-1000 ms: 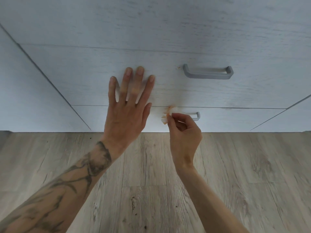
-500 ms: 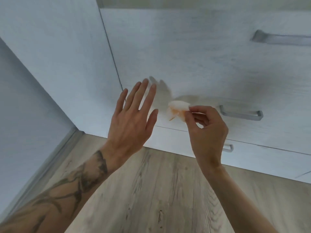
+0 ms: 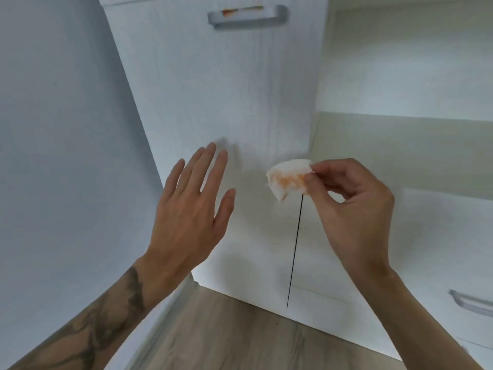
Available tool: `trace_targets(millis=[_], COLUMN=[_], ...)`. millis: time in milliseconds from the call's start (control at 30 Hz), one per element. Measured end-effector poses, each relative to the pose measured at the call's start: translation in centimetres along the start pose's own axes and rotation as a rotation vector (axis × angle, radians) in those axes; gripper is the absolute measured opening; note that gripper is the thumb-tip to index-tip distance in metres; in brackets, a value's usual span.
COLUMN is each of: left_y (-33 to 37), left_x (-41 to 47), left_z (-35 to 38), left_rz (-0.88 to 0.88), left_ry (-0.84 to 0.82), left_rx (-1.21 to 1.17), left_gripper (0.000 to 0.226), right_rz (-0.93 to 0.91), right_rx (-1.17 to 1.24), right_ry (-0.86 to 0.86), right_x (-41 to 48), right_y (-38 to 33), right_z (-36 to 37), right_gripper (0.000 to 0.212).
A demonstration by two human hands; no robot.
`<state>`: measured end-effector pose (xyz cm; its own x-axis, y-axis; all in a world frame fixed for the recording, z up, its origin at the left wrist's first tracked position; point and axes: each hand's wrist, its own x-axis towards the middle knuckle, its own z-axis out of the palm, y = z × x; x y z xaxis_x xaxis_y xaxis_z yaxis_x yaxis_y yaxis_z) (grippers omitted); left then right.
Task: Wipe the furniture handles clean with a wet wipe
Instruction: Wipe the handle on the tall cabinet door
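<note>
My right hand (image 3: 352, 206) pinches a small white wet wipe (image 3: 289, 178) stained orange, held in the air in front of a tall white cabinet door (image 3: 213, 102). High on that door is a grey bar handle (image 3: 248, 16) with orange smears behind it. My left hand (image 3: 190, 214) hovers open, fingers straight, left of the wipe and close to the door; whether it touches the door I cannot tell. A second grey handle (image 3: 472, 303) shows on a drawer front at the lower right.
A pale wall (image 3: 53, 129) closes off the left side. To the right of the tall door are an open recess (image 3: 413, 76) and white drawers (image 3: 440, 249). Wood-look flooring (image 3: 240, 337) runs below.
My view has swung up and left from the low drawers to the tall cabinet door. Both hands rose with it, the right one still pinching the wipe, the left lifted off the drawer front.
</note>
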<state>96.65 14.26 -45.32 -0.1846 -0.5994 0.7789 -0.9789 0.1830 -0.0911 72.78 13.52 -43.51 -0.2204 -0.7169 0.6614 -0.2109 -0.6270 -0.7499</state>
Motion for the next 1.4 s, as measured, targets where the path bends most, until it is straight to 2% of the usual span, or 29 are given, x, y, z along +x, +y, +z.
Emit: trace_targets(millis=[233,400,567,700,833,1067,1167,1400], left_y=[-8.2,-10.7,-11.9,-12.7,-13.2,-13.7,-13.9,-13.8], left_x=[9.2,15.9,19.8,20.7,21.2,22.5,22.6,22.6], left_z=[-2.8,-4.8,-4.0,-1.2,1.3,4.7,5.3,5.5], left_rz=[0.079,0.111,0.18,0.168,0.2,0.235,0.237,0.241], left_ry=[0.156,0.204,0.276,0.291,0.326,0.419,0.445,0.464], left_rx=[-0.088,-0.211,-0.224,-0.259,-0.264,-0.185,-0.187,-0.197], left_gripper=[0.058,0.061,0.061,0.06,0.065,0.07,0.07,0.071], right_rz=[-0.087,-0.13,-0.169,-0.234,-0.297,-0.297,-0.34,-0.48], right_rx=[-0.1,-0.19,-0.327,-0.45,-0.59,-0.656,-0.678,-0.695], right_ry=[0.142,0.248,0.296,0.28,0.243,0.158,0.096,0.112], right_x=[5.3,8.6,11.1,12.3,13.4,14.0,14.1,14.7], right_y=[-8.5,-14.2,-17.3,-17.3,-16.4,-14.4,-13.7,-12.3], right_z=[5.8,7.0,7.0,7.5,7.9,9.3,8.7,8.6], right_gripper=[0.021,0.022,0.018,0.026,0.026,0.016,0.02,0.01])
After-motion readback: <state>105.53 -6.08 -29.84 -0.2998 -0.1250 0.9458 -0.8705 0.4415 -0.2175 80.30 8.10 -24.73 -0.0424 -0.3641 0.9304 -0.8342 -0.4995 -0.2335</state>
